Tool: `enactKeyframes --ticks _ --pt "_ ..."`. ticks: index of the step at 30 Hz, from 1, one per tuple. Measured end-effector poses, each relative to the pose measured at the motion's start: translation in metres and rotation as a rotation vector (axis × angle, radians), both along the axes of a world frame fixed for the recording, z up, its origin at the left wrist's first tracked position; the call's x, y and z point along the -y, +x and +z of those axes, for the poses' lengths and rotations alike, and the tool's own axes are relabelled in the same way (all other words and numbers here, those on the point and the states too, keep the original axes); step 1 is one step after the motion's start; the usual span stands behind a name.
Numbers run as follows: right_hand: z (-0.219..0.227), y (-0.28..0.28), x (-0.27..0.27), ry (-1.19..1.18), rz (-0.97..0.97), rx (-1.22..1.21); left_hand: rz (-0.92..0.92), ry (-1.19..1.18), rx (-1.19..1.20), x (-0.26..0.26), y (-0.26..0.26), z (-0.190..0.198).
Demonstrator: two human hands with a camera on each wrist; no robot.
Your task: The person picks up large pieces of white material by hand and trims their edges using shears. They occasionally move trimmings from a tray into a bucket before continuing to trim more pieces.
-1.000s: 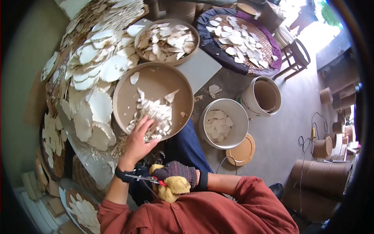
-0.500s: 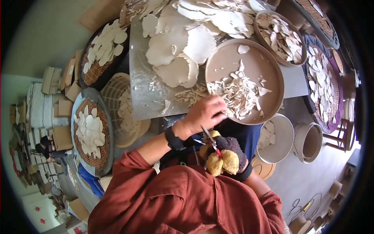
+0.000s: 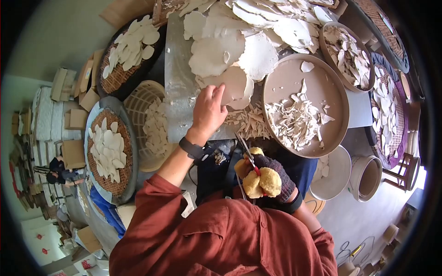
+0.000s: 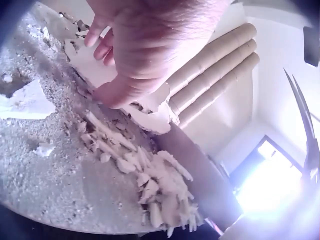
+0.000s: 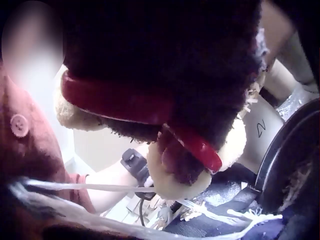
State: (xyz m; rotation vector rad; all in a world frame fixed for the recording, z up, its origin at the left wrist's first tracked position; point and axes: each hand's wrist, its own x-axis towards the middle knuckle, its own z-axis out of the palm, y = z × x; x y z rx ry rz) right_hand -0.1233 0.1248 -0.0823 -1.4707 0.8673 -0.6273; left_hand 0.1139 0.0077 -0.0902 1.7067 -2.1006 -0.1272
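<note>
My bare left hand (image 3: 209,110) reaches over the table at the near edge of a large, flat off-white slice (image 3: 237,89). In the left wrist view its thumb is spread from the fingers (image 4: 104,50), with the slice's edge (image 4: 90,65) between them. A dark knitted glove and yellow padding cover my right hand (image 3: 271,177), low in front of the body. It grips red-handled scissors (image 3: 248,156), blades pointing towards the table; the red handle (image 5: 120,102) shows across the glove in the right wrist view. White trimmings (image 3: 251,122) lie beside the left hand.
A round tray (image 3: 343,124) holding white scraps overlaps the table's near edge. Beyond the slice rises a pile of larger slices (image 3: 260,53). Baskets (image 3: 133,99) and woven trays (image 3: 122,168) stand at left, a white bucket (image 3: 343,177) at right.
The left hand has moved from the scraps in the round tray leftward to the large slice. The view has swung left. The right hand keeps its grip on the scissors.
</note>
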Motion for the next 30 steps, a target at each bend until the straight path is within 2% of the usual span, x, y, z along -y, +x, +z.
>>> enactKeyframes --ticks 1,5,6,8,11,13,16,20,21,24,26,28,30 --pt "-0.001 0.001 0.0 -0.061 0.004 -0.07 -0.031 -0.064 -0.025 -0.002 0.002 0.004" --pt "-0.017 0.004 -0.001 0.509 -0.168 0.342 -0.09 -0.342 -0.138 -0.003 0.013 0.034" --pt "-0.013 0.004 -0.003 0.475 -0.173 0.354 -0.083 -0.371 -0.176 -0.003 0.016 0.044" --pt "-0.011 0.001 -0.004 0.359 -0.188 0.187 -0.063 -0.45 -0.204 -0.001 0.025 0.059" --pt "-0.023 -0.006 -0.005 0.147 -0.168 0.148 0.013 -0.586 -0.282 0.0 0.036 0.072" --pt "-0.035 -0.005 -0.008 0.406 -0.252 0.322 0.092 -0.637 -0.416 -0.001 0.04 0.075" --pt "-0.039 -0.011 -0.011 0.419 -0.219 0.315 0.239 -0.651 -0.523 -0.007 0.044 0.084" --pt "-0.053 -0.011 -0.015 0.413 -0.233 0.345 0.321 -0.684 -0.697 -0.006 0.062 0.089" --pt "-0.051 -0.011 -0.015 0.4 -0.225 0.337 0.316 -0.685 -0.752 -0.007 0.067 0.09" --pt "-0.038 -0.012 -0.011 0.304 -0.166 0.287 0.453 -0.719 -0.907 -0.015 0.073 0.1" --pt "-0.049 -0.01 -0.015 0.491 -0.234 0.433 0.42 -0.601 -1.107 -0.019 0.083 0.101" --pt "-0.049 -0.011 -0.015 0.409 -0.217 0.36 0.368 -0.433 -1.289 -0.021 0.089 0.096" --pt "-0.043 -0.014 -0.01 0.057 -0.111 0.071 0.351 -0.165 -1.381 -0.013 0.094 0.088"
